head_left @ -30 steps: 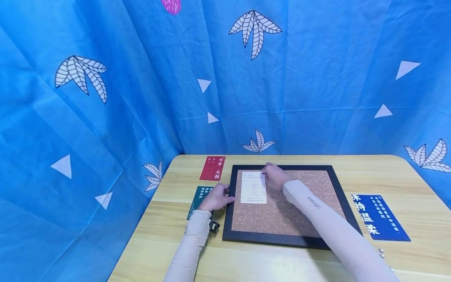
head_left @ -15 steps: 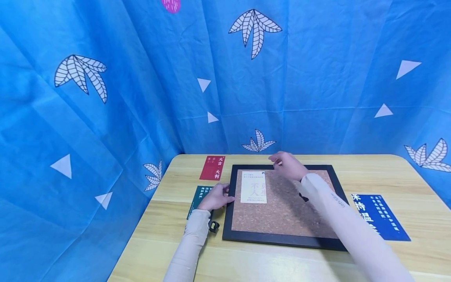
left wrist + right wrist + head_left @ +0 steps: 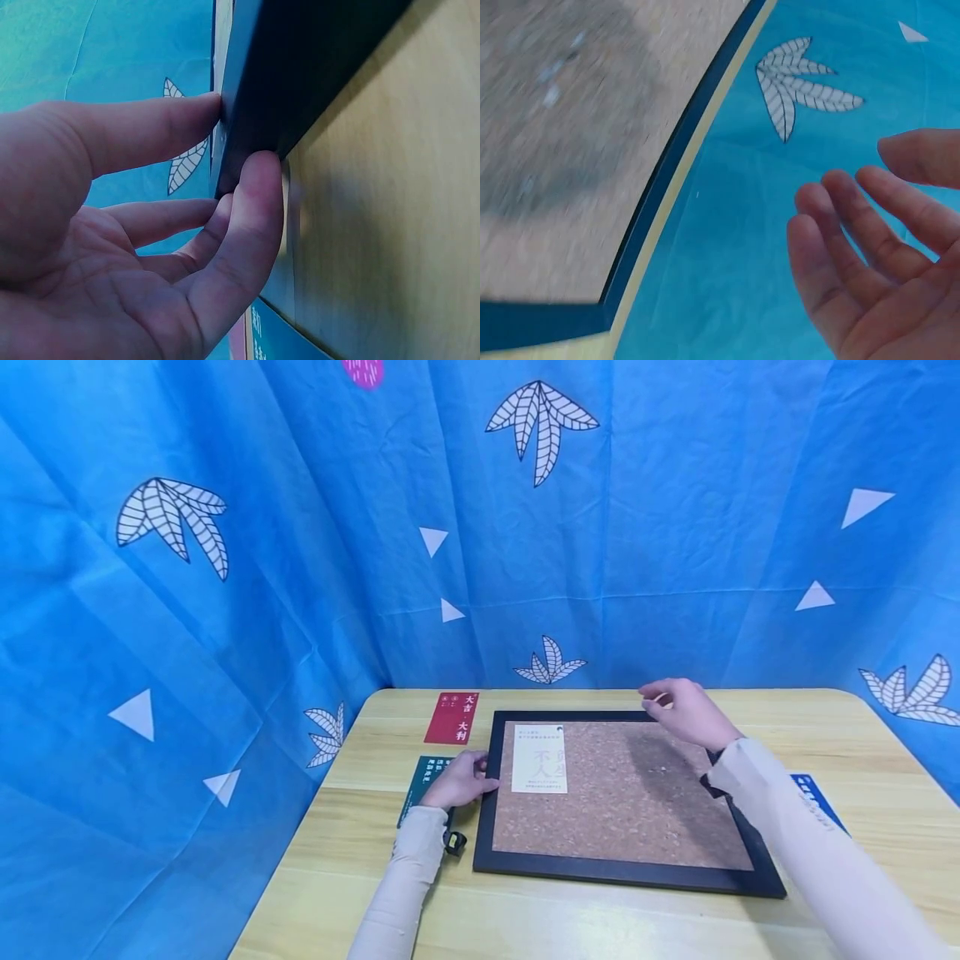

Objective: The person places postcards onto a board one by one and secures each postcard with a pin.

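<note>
A black-framed cork board (image 3: 615, 810) lies on the wooden table. A cream card (image 3: 538, 768) with printed characters sits on the cork's left part, a small dark round spot at its top right corner. My left hand (image 3: 455, 783) holds the board's left frame edge; in the left wrist view, its thumb and fingers meet the black frame (image 3: 259, 97). Raised above the board's upper right corner is my right hand (image 3: 690, 714). The right wrist view shows this hand (image 3: 877, 262) with loosely bent fingers and nothing in them.
A red card (image 3: 452, 718) lies behind the left hand, a green card (image 3: 420, 789) partly beneath it. The right sleeve covers part of a blue card (image 3: 813, 797). Tiny shiny specks (image 3: 663, 769) show on the cork. Blue patterned cloth (image 3: 675, 527) hangs behind the table.
My right hand has left the card's top right corner and moved right, above the board, its forearm now covering most of the blue card. The left hand has stayed at the frame.
</note>
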The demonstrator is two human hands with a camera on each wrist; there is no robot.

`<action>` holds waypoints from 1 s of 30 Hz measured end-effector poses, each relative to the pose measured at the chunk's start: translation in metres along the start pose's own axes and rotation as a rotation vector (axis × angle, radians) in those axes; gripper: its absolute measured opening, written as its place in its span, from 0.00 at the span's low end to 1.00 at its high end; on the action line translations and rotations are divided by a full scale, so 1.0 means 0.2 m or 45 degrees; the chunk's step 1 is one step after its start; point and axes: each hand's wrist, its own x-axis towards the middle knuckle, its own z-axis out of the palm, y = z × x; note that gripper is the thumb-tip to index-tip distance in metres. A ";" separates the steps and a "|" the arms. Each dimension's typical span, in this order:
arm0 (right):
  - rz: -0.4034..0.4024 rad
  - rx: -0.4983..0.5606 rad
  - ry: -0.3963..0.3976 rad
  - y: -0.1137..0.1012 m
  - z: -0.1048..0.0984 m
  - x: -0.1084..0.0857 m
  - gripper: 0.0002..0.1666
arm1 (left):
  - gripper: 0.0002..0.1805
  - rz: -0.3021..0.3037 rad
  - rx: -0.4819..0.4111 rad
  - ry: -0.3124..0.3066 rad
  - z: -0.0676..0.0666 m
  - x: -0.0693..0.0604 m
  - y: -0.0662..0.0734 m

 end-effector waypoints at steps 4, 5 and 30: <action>0.060 -0.025 0.005 0.04 -0.08 -0.08 0.21 | 0.35 0.004 0.006 0.003 0.00 0.00 0.00; 0.074 -0.036 0.009 0.05 -0.09 -0.10 0.21 | 0.35 0.003 0.007 0.003 0.00 0.00 0.00; 0.283 -0.213 0.066 0.36 -0.29 -0.52 0.35 | 0.35 0.009 0.010 0.002 0.01 0.00 -0.01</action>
